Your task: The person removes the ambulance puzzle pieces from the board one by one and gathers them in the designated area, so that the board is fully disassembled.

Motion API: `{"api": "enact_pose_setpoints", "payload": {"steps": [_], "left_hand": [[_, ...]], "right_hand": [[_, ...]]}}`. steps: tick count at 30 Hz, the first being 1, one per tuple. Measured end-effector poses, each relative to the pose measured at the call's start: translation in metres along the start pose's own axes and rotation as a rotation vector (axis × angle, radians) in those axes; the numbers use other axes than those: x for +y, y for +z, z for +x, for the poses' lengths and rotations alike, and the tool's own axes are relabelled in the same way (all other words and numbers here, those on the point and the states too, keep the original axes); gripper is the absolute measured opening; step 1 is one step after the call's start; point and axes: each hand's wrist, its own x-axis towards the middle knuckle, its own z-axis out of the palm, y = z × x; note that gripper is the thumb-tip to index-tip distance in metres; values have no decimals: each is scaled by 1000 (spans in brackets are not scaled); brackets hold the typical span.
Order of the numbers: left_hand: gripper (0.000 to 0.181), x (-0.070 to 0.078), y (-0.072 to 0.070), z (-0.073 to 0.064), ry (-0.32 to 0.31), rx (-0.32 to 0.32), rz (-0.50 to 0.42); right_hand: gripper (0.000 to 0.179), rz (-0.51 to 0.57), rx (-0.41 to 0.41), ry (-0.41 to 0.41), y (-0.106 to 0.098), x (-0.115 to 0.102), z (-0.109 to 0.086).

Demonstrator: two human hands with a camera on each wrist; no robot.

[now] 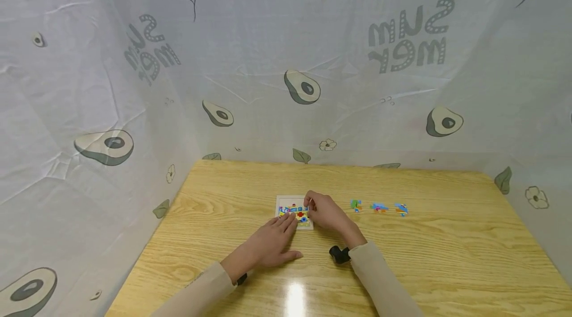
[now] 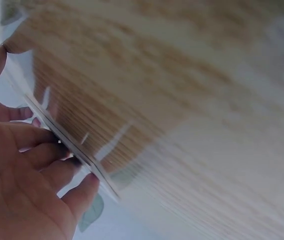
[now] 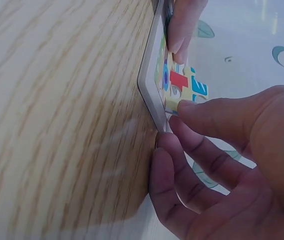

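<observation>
Puzzle board [image 1: 290, 198] is lying on the bench [image 1: 214, 198], near the far side and roughly mid-frame, but good luck seeing all of it: the left hand's fingers cover the lower left and the right hand blocks the upper right corner. Left wrist view is a blurry mess, just the board's edge by the fingertips, with the printed side impossible to make out.

Left hand [image 1: 272, 242] has its fingers out straight, touching the board and gripping nothing, thumb stuck out to the side. Right hand [image 1: 326, 212] is bent inward, thumb and index pinching a yellow piece [image 3: 170, 105] at the board's corner; thumb hides some of it, other fingers curl underneath. Both sleeves [image 1: 380, 277] get cut off at the bottom of the head view. Three loose clumps of pieces [image 1: 379, 207] sit off to the right, too small to read.
</observation>
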Motion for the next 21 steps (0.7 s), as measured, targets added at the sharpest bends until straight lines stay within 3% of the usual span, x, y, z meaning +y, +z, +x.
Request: {"api": "enact_pose_setpoints", "payload": {"steps": [21], "left_hand": [[87,0,3,0,-7,-9,-20]], "right_hand": [[10,-13,14,-74,0,3,-2]]}}
